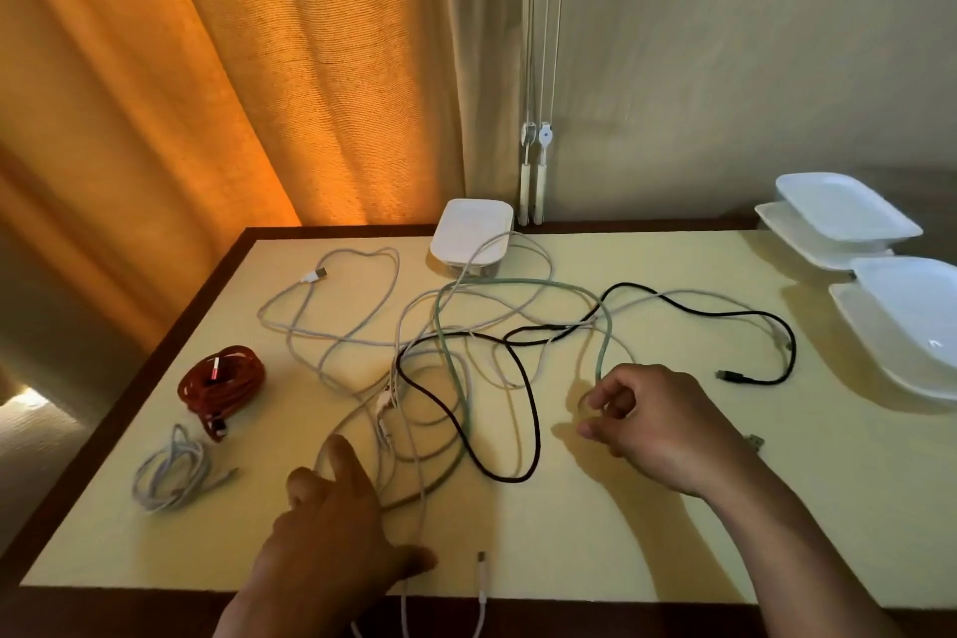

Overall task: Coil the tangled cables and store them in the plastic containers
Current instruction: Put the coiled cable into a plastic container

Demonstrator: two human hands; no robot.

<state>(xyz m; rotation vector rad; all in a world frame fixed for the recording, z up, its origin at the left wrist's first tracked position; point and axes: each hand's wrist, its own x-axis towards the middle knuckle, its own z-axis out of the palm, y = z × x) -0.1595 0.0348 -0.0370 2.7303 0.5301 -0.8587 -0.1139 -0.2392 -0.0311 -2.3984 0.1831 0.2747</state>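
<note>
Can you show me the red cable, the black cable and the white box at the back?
red cable (221, 381): head view, middle of the coiled bundle.
black cable (510, 480): head view, bottom of its near loop.
white box (472, 233): head view, centre of its lid.

A pale table (569, 534) with a dark edge carries white cables (336, 326), a green cable (518, 281) and a black cable (505, 479) tangled mid-table. Near left lie a red coil (222, 378) and a white coil (168, 474). A closed container (472, 233) sits far; open containers (849, 218) are stacked far right.
</note>
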